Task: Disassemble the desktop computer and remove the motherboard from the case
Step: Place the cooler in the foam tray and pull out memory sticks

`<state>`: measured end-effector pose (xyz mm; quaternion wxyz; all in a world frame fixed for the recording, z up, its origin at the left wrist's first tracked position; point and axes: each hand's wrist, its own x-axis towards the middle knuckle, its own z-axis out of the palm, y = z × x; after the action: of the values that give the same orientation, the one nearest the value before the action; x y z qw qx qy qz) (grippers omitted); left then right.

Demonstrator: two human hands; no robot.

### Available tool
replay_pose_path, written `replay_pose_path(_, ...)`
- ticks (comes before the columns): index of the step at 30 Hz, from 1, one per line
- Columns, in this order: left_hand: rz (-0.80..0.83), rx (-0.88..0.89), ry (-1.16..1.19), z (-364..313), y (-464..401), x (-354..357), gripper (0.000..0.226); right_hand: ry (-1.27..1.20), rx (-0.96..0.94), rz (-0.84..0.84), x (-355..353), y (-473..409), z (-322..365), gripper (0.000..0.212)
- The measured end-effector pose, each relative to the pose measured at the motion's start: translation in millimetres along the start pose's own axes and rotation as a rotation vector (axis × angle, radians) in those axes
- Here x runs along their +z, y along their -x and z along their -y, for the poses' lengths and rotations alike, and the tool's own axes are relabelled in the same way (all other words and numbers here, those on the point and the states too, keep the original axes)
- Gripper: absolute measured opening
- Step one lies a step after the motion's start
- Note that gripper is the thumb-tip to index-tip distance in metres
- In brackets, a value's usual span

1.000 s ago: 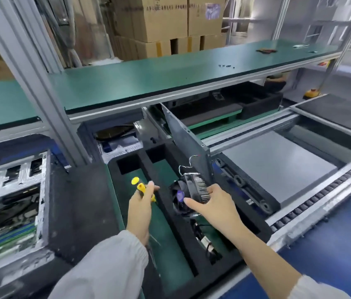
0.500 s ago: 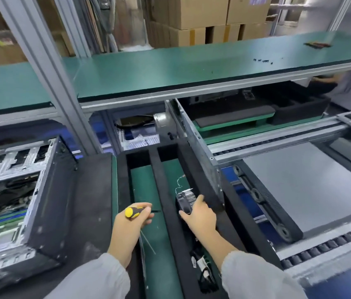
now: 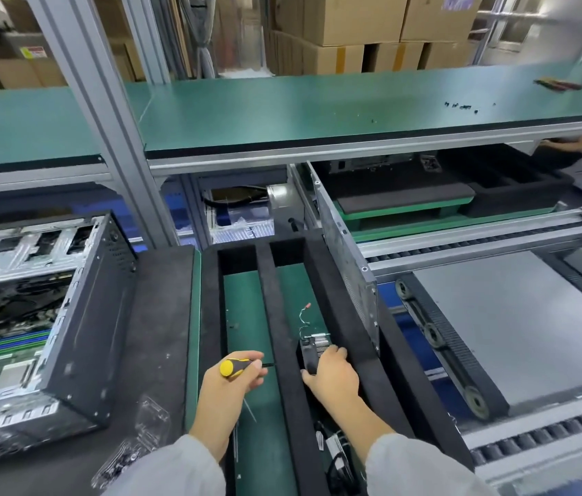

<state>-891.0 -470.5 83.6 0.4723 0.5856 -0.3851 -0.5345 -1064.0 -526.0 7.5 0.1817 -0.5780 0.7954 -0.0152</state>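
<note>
I am setting the black cooler fan with its silver finned heatsink (image 3: 313, 347) down into the right-hand slot of the black foam tray with green floor (image 3: 284, 316), near the tray's front edge. To do this well, I judge I should lower it flat onto the green floor, keep its thin loose wire inside the slot so it does not snag the foam wall, and let go only once it sits steady.

My right hand (image 3: 332, 370) is curled over the fan's near side, fingers closed on it. My left hand (image 3: 232, 377) is closed around the yellow-and-black-handled screwdriver (image 3: 237, 365), which lies across my fingers above the tray's left-hand slot, its tip pointing toward the middle foam wall. The two hands are apart, one slot each.

The open black-and-silver metal computer case (image 3: 67, 316) lies at the left end of the workbench, and the green motherboard (image 3: 7, 356) is still inside it.
</note>
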Motion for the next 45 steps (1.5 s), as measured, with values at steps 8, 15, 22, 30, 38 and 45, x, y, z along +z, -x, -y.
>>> replay_pose_path(8,-0.009,0.008,-0.025,-8,4,-4,0.017,0.034,0.008,0.069,-3,15,-3,0.078)
replay_pose_path(15,-0.037,0.032,0.094,-28,15,-32,0.012,-0.080,-0.514,-0.012,-69,54,51,0.058)
replay_pose_path(22,-0.175,0.069,0.231,-41,36,-104,0.018,-0.049,-0.954,0.017,-91,124,143,0.028)
replay_pose_path(30,0.023,-0.182,0.382,-32,69,-264,0.017,0.119,-1.030,0.048,-34,193,242,0.016)
replay_pose_path(38,0.064,-0.042,-0.237,-9,66,-421,0.017,0.387,-0.969,0.063,44,234,337,0.019)
replay_pose_path(45,-0.026,0.064,-0.662,20,42,-452,0.021,0.466,-0.840,0.052,87,244,373,0.024)
